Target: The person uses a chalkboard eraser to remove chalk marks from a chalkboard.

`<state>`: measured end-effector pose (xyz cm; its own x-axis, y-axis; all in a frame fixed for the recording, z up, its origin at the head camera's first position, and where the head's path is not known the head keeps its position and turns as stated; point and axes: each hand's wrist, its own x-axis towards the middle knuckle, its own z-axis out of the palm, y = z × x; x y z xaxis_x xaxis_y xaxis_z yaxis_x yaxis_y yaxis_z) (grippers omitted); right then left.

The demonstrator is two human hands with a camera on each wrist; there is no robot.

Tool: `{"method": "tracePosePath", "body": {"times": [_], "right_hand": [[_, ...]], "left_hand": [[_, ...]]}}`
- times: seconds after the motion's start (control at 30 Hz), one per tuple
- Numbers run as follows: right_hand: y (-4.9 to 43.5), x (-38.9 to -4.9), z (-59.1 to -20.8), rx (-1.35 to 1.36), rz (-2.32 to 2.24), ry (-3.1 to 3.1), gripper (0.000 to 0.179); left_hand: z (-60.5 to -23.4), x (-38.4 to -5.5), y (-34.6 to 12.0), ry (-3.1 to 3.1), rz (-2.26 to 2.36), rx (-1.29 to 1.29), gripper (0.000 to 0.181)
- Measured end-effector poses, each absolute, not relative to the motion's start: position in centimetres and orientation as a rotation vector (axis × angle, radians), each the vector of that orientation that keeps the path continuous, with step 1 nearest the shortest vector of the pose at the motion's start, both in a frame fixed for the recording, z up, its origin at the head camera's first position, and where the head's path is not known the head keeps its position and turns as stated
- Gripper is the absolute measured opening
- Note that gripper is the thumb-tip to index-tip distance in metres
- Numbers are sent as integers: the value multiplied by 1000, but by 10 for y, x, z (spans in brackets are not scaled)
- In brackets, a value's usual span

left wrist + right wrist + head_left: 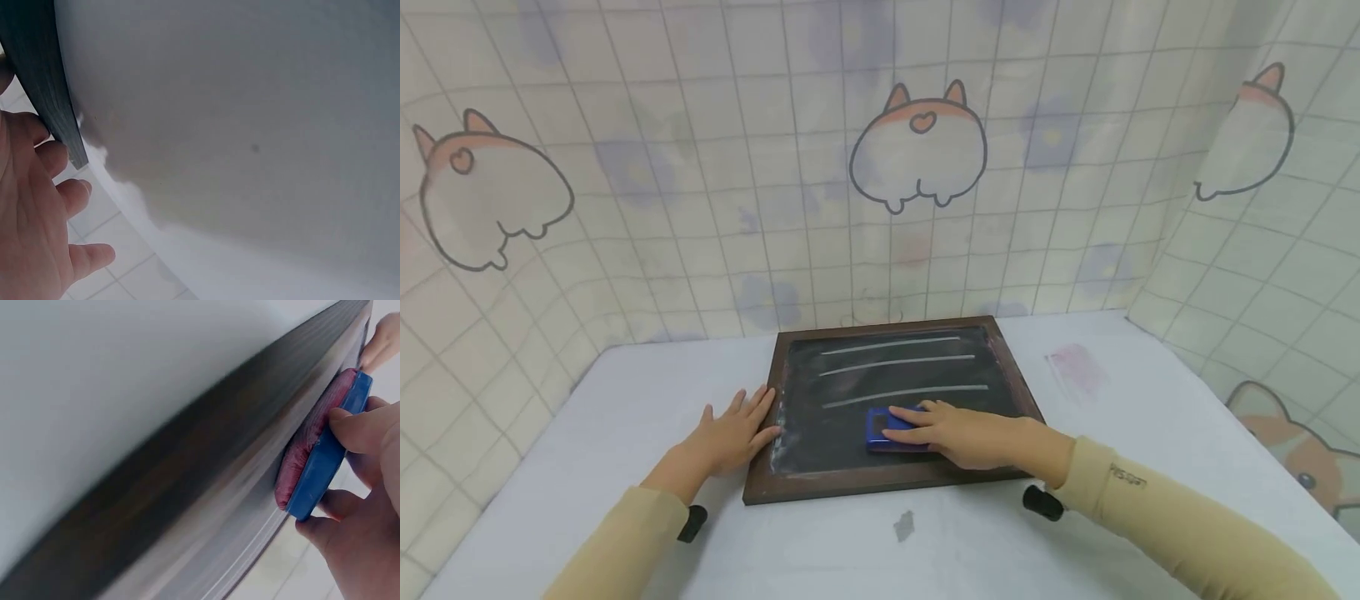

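Observation:
A small chalkboard (pixel 823 446) with a brown wooden frame lies on the white table. Three curved white chalk lines (pixel 917 392) run across its upper and middle part. My right hand (pixel 973 435) grips a blue chalkboard eraser (pixel 877 430) below the lowest line, near the bottom of the board. The right wrist view shows the eraser's pink felt pad (pixel 315 437) facing the board, with thumb and fingers around the blue back. At the board's left edge my left hand (pixel 724 437) rests with fingers spread, fingertips on the wooden frame (pixel 765 462).
A grey patch (pixel 904 526) marks the white tabletop (pixel 820 550) in front of the board, and a pinkish smudge (pixel 1077 371) lies to its right. Behind the table hangs a checked curtain (pixel 737 167) with cartoon animals. Each wrist carries a black device (pixel 1042 503).

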<state>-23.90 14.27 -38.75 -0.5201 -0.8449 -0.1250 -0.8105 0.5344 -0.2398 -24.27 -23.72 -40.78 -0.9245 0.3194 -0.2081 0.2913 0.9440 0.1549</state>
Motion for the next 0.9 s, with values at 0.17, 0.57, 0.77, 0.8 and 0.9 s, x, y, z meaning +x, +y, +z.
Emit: {"method": "tracePosePath", "body": {"times": [0.17,0.57,0.77,0.8,0.9], "right_hand": [[204,-230,-386,-1404,-345,2601,64],[200,-236,-382,-1395,-316,2570,66],[122,-246,-380,-1441,-166,2523,66],[109,-247,-379,-1439,-128,2522,66],[71,-249,-378,-1442,-54,2515,67]], "left_hand": [[-402,-241,-235,2863,177,438,77],[-403,-240,-236,2864,192,437,77],[-408,-242,-237,2854,195,466,77],[-407,-242,-237,2856,198,469,77],[-405,-243,-237,2858,192,467,76]]}}
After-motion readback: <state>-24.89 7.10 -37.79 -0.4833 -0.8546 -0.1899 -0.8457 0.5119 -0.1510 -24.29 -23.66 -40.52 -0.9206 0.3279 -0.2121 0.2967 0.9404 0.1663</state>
